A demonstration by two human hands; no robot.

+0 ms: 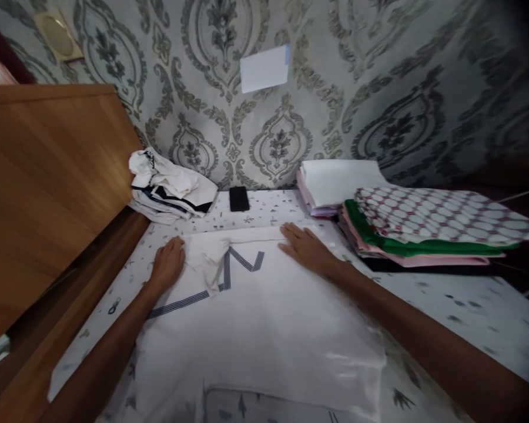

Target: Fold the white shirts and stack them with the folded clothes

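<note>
A white garment (264,317) with dark striped bands lies spread out in front of me, its far edge running between my two hands. My left hand (167,261) is at its far left corner, fingers bent closely together over the cloth edge. Flat on the cloth near the far right corner rests my right hand (306,248), with its fingers stretched out. Between the hands a small part of the fabric is folded over and crumpled. Sheer-looking cloth shows along the garment's right side.
A patterned sheet (264,205) covers the surface. Behind my left hand sits a rumpled pile of white clothes (170,182), and near the wall a black phone-like object (238,199). Folded clothes (445,214) are stacked at right. A wooden panel (53,176) bounds the left.
</note>
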